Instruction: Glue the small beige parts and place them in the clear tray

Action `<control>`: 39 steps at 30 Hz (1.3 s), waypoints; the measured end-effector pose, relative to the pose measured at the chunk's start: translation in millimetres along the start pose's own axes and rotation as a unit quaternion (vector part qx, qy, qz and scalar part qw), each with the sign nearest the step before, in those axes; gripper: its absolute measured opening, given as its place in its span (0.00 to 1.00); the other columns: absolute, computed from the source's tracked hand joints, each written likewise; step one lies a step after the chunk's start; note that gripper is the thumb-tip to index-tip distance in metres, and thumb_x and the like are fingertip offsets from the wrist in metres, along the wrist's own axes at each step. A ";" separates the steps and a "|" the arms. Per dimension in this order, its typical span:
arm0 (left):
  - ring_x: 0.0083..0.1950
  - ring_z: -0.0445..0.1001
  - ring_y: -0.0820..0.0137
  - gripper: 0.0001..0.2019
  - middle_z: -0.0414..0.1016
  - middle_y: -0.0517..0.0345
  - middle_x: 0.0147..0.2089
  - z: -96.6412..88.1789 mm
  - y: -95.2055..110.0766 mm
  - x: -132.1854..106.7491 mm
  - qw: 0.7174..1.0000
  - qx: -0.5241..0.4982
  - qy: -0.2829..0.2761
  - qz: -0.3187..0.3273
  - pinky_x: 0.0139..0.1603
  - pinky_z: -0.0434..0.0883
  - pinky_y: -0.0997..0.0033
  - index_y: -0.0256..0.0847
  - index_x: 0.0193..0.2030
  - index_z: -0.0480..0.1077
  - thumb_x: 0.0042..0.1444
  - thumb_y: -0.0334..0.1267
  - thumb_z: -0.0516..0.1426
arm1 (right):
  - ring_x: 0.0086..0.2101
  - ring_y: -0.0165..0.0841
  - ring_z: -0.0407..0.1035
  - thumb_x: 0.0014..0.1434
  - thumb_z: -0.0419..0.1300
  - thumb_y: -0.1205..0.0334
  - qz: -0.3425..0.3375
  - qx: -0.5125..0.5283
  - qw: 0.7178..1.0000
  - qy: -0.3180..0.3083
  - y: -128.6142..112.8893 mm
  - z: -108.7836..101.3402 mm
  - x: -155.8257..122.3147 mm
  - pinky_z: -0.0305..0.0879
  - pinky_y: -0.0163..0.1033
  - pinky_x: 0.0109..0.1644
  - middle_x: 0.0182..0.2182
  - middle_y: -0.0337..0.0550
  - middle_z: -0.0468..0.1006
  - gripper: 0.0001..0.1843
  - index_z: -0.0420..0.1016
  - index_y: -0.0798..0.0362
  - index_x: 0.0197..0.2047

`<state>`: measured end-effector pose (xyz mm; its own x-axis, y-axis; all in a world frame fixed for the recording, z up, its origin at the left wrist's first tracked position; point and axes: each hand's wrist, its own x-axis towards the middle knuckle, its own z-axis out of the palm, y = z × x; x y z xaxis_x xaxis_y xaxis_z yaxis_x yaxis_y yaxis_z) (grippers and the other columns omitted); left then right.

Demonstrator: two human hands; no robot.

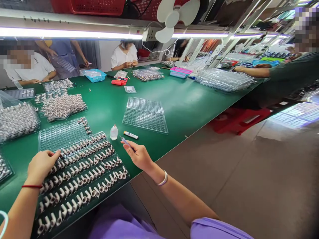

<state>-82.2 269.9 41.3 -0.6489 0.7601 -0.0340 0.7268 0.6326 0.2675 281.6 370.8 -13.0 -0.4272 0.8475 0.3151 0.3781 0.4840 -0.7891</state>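
Observation:
A clear tray point(117, 184) filled with rows of small white tube-shaped parts lies on the green table in front of me. My left hand point(41, 164) rests on the tray's left side, fingers curled over a part in an upper row. My right hand point(138, 154) hovers just right of the tray, pinching a thin pen-like tool point(125, 141) whose tip points up and left. A small white squeeze bottle point(114, 132) and a white tube point(130, 134) sit just beyond the tray, near my right hand.
Empty clear trays point(146, 114) lie mid-table, and another partly filled one point(59, 134) behind mine. Heaps of parts point(62, 105) sit at left. Several people work around the table's far side and right end. A blue basket point(96, 76), pink basket point(180, 72), red stool point(239, 121).

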 end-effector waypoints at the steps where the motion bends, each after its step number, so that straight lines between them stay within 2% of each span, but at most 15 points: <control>1: 0.28 0.69 0.58 0.24 0.75 0.51 0.25 -0.4 0.2 0.3 1.000 0.002 -0.001 -0.001 0.28 0.60 0.67 0.44 0.22 0.74 0.49 0.63 0.56 | 0.21 0.30 0.66 0.69 0.44 0.45 0.005 -0.014 1.000 0.010 2.0 -2.0 1.3 0.64 0.35 0.27 0.23 0.40 0.74 0.29 0.75 0.56 0.54; 4: 0.28 0.69 0.58 0.24 0.76 0.50 0.25 -2.0 0.8 0.6 1.000 0.010 -0.004 -0.003 0.27 0.60 0.67 0.44 0.23 0.75 0.48 0.64 0.55 | 0.21 0.32 0.68 0.70 0.40 0.51 0.022 -0.044 0.999 0.017 10.1 -7.8 11.4 0.67 0.36 0.31 0.21 0.39 0.73 0.28 0.69 0.59 0.58; 7: 0.29 0.70 0.58 0.23 0.76 0.51 0.25 -3.8 1.6 0.5 1.000 0.019 -0.009 -0.005 0.28 0.60 0.68 0.44 0.24 0.75 0.48 0.63 0.55 | 0.23 0.33 0.70 0.69 0.42 0.57 0.036 -0.074 0.997 -0.009 19.3 -8.3 33.0 0.68 0.38 0.34 0.22 0.40 0.74 0.24 0.65 0.59 0.61; 10: 0.31 0.72 0.56 0.22 0.77 0.51 0.27 -4.9 3.4 1.0 0.999 0.035 -0.021 -0.012 0.28 0.61 0.67 0.44 0.26 0.76 0.50 0.61 0.54 | 0.33 0.38 0.73 0.66 0.44 0.62 0.044 -0.107 0.992 -0.039 27.5 -2.2 61.0 0.70 0.42 0.41 0.33 0.49 0.79 0.26 0.58 0.62 0.65; 12: 0.32 0.73 0.54 0.21 0.79 0.49 0.29 -5.2 5.2 1.2 0.998 0.050 -0.032 -0.021 0.29 0.62 0.65 0.44 0.28 0.76 0.51 0.59 0.53 | 0.42 0.42 0.73 0.65 0.46 0.64 0.040 -0.130 0.989 -0.056 30.8 2.6 77.3 0.68 0.46 0.49 0.45 0.57 0.77 0.27 0.58 0.62 0.66; 15: 0.35 0.75 0.52 0.21 0.80 0.47 0.33 -5.0 8.2 -0.1 0.996 0.069 -0.046 -0.028 0.30 0.64 0.64 0.43 0.30 0.76 0.53 0.57 0.52 | 0.54 0.49 0.66 0.60 0.55 0.65 0.028 -0.155 0.985 -0.073 31.2 6.8 91.4 0.62 0.53 0.58 0.55 0.63 0.71 0.27 0.63 0.61 0.62; 17: 0.38 0.75 0.52 0.21 0.80 0.46 0.35 -4.6 9.8 -2.0 0.995 0.078 -0.050 -0.028 0.32 0.64 0.64 0.43 0.31 0.76 0.54 0.57 0.51 | 0.58 0.54 0.59 0.55 0.61 0.65 0.019 -0.160 0.984 -0.079 29.3 8.4 94.4 0.57 0.57 0.61 0.59 0.63 0.66 0.31 0.65 0.58 0.62; 19: 0.40 0.76 0.52 0.22 0.80 0.46 0.35 -4.1 10.7 -4.1 0.995 0.084 -0.053 -0.030 0.33 0.64 0.64 0.42 0.32 0.76 0.55 0.57 0.50 | 0.60 0.55 0.57 0.51 0.66 0.63 0.011 -0.150 0.985 -0.084 26.8 11.3 95.0 0.55 0.59 0.61 0.60 0.60 0.65 0.33 0.66 0.55 0.60; 24: 0.41 0.76 0.52 0.22 0.80 0.45 0.36 -1.6 11.1 -7.0 0.995 0.089 -0.044 -0.033 0.34 0.65 0.63 0.42 0.32 0.76 0.55 0.57 0.49 | 0.52 0.47 0.66 0.52 0.65 0.62 0.008 -0.073 0.994 -0.076 20.7 24.0 92.6 0.60 0.53 0.58 0.50 0.53 0.74 0.20 0.72 0.53 0.49; 28: 0.41 0.76 0.51 0.22 0.79 0.47 0.36 0.8 10.6 -6.2 0.995 0.087 -0.037 -0.034 0.34 0.65 0.62 0.44 0.31 0.75 0.55 0.57 0.49 | 0.46 0.42 0.71 0.54 0.64 0.56 0.008 0.023 0.998 -0.058 17.1 30.2 77.2 0.66 0.48 0.53 0.44 0.47 0.77 0.20 0.67 0.51 0.49; 32: 0.41 0.76 0.50 0.22 0.79 0.46 0.36 2.0 9.6 -3.8 0.995 0.087 -0.032 -0.035 0.33 0.65 0.61 0.44 0.31 0.75 0.54 0.57 0.48 | 0.43 0.38 0.74 0.59 0.59 0.52 0.019 0.130 0.989 -0.068 16.7 37.5 49.1 0.72 0.43 0.44 0.44 0.46 0.76 0.19 0.63 0.50 0.50; 39: 0.39 0.76 0.51 0.20 0.79 0.46 0.33 2.6 7.3 0.5 0.995 0.086 -0.028 -0.032 0.33 0.66 0.60 0.44 0.29 0.74 0.54 0.55 0.49 | 0.39 0.36 0.74 0.62 0.55 0.50 0.052 0.227 0.971 -0.059 10.0 53.2 18.6 0.72 0.40 0.38 0.43 0.46 0.74 0.18 0.60 0.50 0.51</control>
<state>-76.7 275.3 40.7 -0.6856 0.7209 -0.1012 0.7149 0.6930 0.0935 233.7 379.8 -43.1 -0.5078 0.8424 0.1803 0.0338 0.2286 -0.9729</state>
